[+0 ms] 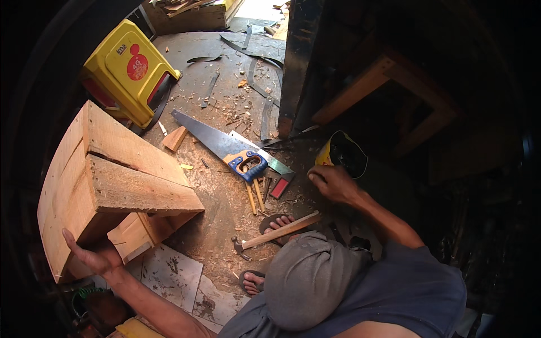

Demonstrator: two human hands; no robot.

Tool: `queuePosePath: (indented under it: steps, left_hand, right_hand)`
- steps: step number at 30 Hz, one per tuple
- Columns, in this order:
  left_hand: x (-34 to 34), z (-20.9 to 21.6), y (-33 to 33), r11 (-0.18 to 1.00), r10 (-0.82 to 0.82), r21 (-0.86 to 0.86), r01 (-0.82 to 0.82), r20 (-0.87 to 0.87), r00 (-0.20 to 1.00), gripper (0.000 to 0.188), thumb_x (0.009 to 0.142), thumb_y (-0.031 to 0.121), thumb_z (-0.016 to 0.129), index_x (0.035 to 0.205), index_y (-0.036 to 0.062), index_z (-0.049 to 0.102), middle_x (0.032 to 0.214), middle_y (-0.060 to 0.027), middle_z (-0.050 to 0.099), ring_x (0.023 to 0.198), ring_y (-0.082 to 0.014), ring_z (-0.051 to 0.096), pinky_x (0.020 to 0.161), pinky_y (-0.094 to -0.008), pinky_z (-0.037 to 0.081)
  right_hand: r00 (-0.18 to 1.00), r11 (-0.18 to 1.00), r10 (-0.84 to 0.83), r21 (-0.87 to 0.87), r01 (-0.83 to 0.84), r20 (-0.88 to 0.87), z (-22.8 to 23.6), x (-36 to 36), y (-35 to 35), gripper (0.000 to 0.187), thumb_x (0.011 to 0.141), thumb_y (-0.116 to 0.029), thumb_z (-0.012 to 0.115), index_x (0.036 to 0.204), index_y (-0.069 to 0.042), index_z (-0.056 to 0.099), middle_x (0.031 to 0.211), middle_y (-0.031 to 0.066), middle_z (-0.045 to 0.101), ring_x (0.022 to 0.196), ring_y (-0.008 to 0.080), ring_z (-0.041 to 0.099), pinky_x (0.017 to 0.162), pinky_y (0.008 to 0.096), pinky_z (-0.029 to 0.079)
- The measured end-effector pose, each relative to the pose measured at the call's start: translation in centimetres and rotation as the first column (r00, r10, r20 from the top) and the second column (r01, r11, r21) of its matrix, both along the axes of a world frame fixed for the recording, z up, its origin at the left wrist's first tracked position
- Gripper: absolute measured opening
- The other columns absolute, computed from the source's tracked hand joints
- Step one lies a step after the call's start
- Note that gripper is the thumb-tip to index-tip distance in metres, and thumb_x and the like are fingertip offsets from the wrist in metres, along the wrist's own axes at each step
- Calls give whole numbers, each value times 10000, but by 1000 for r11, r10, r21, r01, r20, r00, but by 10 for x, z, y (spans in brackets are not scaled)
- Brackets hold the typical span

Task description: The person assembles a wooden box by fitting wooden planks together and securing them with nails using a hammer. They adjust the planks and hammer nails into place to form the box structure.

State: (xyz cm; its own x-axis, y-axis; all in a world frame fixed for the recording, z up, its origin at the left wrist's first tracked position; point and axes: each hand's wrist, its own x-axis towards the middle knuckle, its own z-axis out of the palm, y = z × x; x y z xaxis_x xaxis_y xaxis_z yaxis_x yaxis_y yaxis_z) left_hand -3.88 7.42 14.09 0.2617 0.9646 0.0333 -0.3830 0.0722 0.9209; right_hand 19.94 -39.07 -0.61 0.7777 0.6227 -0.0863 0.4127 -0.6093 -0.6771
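My left hand [96, 256] grips the lower edge of a wooden box [138, 180] made of pale planks. One digit lies against the box's outer face; the others are partly hidden by the plank. My right hand [335, 183] is curled closed beside a small yellow bucket [323, 154] with a wire handle and a dark inside. Whatever its fingers hold, if anything, is hidden. A claw hammer [279, 232] rests near my feet, its wooden handle across one sandalled foot. A handsaw [211, 138] with a blue and tan handle lies on the floor beyond.
Next to the saw lie a try square [279, 172] with a red stock and two thin wooden sticks [251, 198]. A wood wedge [175, 138] sits near a yellow plastic stool [127, 67]. Dark strips [259, 79] and shavings litter the floor. A dark post [298, 67] and wooden frame [366, 90] stand right.
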Motion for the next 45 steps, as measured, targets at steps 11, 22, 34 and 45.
queuePosePath:
  steps: [11,22,34,45]
  left_hand:
    - [9,2,-4,992,84,103,-76,-78,993,914,933,581,604,1565,11,273,1577,-178,339,1435,-340,359,1216,-474,270]
    - [1,0,-21,999,32,45,-29,-66,997,1004,921,725,554,1605,95,176,1605,-136,279,1447,-301,325,1184,-475,290]
    - [6,-50,-161,802,-571,115,585,-135,810,466,983,272,706,1307,8,500,1091,-73,586,982,-113,591,871,-264,488]
    - [-24,-24,-141,398,10,745,535,-586,810,294,794,106,830,1060,72,710,1007,-84,686,834,-233,650,815,-350,525]
  right_hand:
    - [978,672,-117,-712,205,171,-115,105,-65,213,919,-90,563,982,13,738,975,246,730,935,381,727,830,492,578]
    - [949,691,-195,-652,311,246,-141,112,-72,247,963,-226,604,1014,-31,747,951,196,749,870,345,743,775,464,596]
    - [732,860,441,476,-181,-519,117,-44,144,324,975,-68,671,1270,0,557,919,86,695,826,108,650,743,257,525]
    - [585,684,713,569,-457,-387,123,-73,205,356,947,-93,718,1176,-21,455,923,104,724,848,158,679,746,327,542]
